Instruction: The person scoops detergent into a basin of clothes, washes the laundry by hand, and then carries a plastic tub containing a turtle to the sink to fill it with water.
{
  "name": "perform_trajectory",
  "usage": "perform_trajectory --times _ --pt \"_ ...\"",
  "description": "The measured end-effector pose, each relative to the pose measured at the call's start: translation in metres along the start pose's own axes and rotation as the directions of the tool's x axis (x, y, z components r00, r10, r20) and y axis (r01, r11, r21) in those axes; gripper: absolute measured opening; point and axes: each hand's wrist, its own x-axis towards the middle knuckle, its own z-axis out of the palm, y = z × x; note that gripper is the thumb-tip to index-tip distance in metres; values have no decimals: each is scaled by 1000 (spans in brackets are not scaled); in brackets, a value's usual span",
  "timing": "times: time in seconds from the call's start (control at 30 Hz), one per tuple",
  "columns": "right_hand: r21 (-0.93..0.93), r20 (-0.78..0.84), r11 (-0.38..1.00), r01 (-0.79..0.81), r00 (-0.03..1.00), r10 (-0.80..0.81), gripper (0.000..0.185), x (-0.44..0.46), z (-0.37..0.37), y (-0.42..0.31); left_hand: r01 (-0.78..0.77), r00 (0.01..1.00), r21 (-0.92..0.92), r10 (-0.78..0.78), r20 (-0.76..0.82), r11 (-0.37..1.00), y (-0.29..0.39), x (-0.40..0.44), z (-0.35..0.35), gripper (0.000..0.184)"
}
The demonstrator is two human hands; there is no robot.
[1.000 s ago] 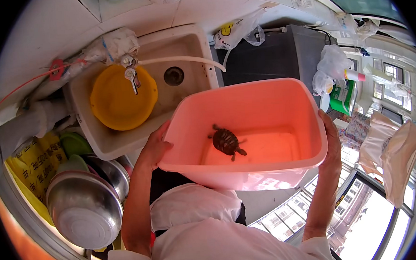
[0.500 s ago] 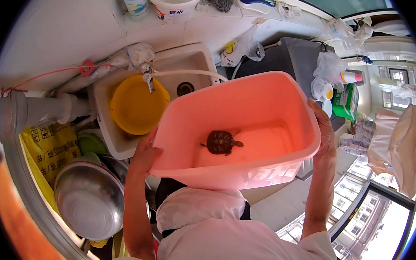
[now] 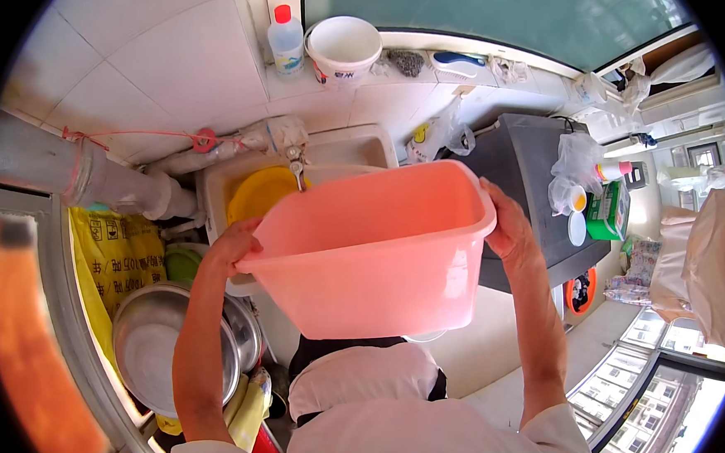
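Observation:
Between my two hands hangs a large pink plastic tub, tilted so that its near outer wall faces me. My left hand grips the rim at its left end, fingers closed over the edge. At the opposite end my right hand is wrapped round the rim. The tub's floor is hidden behind the near wall, so nothing inside shows. Beyond its left rear rim, a yellow basin sits in the sink under a metal faucet.
Metal bowls and a yellow sack stand at left. A dark grey appliance is at right, with a plastic bag and a green box on it. The ledge holds a white bucket and a red-capped bottle.
The tub has tipped away from me and shifted a little left, with both hands still on it. The turtle seen on its floor before is now hidden. My view has tilted upward.

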Motion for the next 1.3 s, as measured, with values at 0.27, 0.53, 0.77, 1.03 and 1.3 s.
perform_trajectory --times 0.27,0.53,0.77,1.03,1.3 --pt "76 -95 997 13 996 -6 25 -18 -20 15 -91 996 78 89 26 993 39 3 3 79" --pt "-241 -204 970 -20 978 -30 21 -24 -46 51 -311 948 307 317 31 900 11 16 4 84" --pt "-498 -209 867 -28 974 -89 26 -25 -42 77 -412 876 435 480 -53 801 -50 48 -21 86" --pt "-661 -231 750 -17 956 -182 33 -29 -37 90 -407 859 553 510 -38 727 -47 26 -17 82" --pt "-777 -206 628 -40 959 -194 34 -40 -30 83 -355 458 935 869 186 -13 47 26 35 68"
